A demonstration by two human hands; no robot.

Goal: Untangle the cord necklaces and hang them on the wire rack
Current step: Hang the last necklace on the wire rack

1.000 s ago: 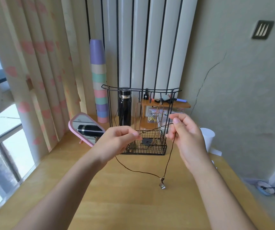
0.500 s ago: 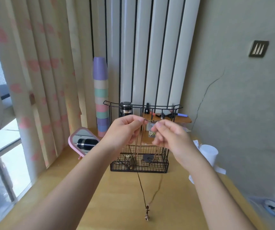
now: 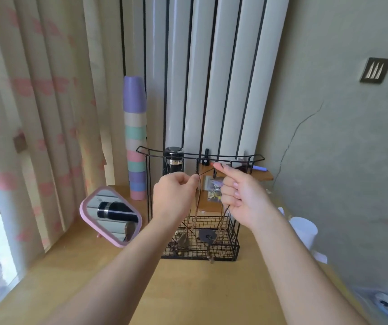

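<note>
I see the cord necklace (image 3: 206,171) pulled taut just under the top rail of the wire rack (image 3: 234,240), strung between both hands. The left hand (image 3: 176,195) pinches it at the fingertips, and the right hand (image 3: 242,193) grips it with forefinger raised (other fingers curled round the dropping strand). The rack stands on a wooden table (image 3: 188,292), with a pink mirror (image 3: 110,216) to its left.

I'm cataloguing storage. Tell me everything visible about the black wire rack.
The black wire rack looks like thin metal: an upright frame, a top rail with flared ends and small hooks, a mesh basket at its base. It stands on the wooden table, brown cords hanging into the basket. The right hand holds a dark cord at one hook.
</note>
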